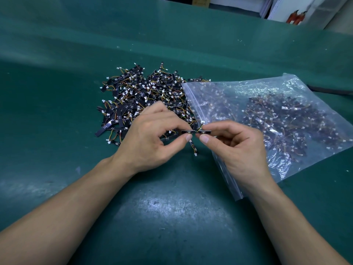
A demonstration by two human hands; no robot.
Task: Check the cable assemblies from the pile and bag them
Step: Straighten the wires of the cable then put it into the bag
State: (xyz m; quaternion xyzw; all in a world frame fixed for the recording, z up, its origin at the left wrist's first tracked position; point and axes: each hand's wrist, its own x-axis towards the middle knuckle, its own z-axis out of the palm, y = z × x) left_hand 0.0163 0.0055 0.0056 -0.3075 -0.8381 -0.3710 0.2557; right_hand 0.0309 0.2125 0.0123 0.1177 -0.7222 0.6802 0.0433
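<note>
Near the centre of the green table (pixel 172 217), two hands are shown meeting almost fingertip to fingertip. One black cable assembly (pixel 186 131) is pinched between thumb and forefinger of the left hand (pixel 150 140). A second assembly (pixel 206 132) is pinched likewise by the right hand (pixel 238 150), and the two strips are held level, end to end. The other fingers are curled. Just beyond, at 11 o'clock from the hands, the pile (pixel 141 96) is spread on the table. At 2 o'clock, a clear zip bag (pixel 238 92) is laid flat, partly filled, its zip edge overlapping the pile.
</note>
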